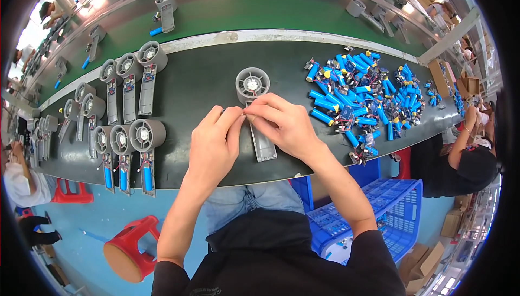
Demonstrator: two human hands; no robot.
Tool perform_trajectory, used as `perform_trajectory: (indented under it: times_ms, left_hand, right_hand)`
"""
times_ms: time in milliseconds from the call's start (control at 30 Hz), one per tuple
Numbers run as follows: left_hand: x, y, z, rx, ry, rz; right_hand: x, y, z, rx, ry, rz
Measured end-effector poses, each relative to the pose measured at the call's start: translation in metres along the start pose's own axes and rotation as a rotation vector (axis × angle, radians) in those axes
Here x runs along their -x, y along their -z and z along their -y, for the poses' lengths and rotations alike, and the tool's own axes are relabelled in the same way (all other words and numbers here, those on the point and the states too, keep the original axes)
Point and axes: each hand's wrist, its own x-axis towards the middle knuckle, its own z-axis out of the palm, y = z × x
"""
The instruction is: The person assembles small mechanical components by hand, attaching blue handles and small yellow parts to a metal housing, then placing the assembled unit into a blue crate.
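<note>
A grey fan housing (253,83) with a long open handle shell (264,147) lies on the dark bench in front of me, its round fan end away from me. Over the place where fan and handle meet, my left hand (215,136) and my right hand (284,125) come together fingertip to fingertip. Both are closed in a pinch. A tiny pale bit shows between the fingertips, too small to name. My fingers hide the upper part of the handle.
To the right spreads a heap of blue battery cells with wired circuit boards (355,92). Several fan housings (129,79) stand in rows at left, some with blue cells (148,178). A green conveyor (244,8) runs behind; a blue crate (398,209) and red stool (132,250) are below.
</note>
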Motion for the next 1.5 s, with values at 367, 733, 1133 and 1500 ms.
perform_trajectory:
  times_ms: [367,733,1133,1500]
  left_hand:
    - [-0.003,0.003,0.002,0.097,0.04,0.079]
    - [0.005,0.001,-0.007,0.367,0.223,0.088]
    - [0.019,-0.014,0.008,0.472,0.228,-0.019]
    - [0.015,-0.007,0.013,0.48,0.187,0.049]
  right_hand:
    - [0.003,-0.008,0.0,0.202,0.147,-0.152]
    - [0.002,-0.011,-0.003,0.141,0.132,-0.205]
    - [0.004,-0.014,0.002,0.001,0.006,-0.248]
    - [0.004,-0.011,-0.001,0.051,0.054,-0.234]
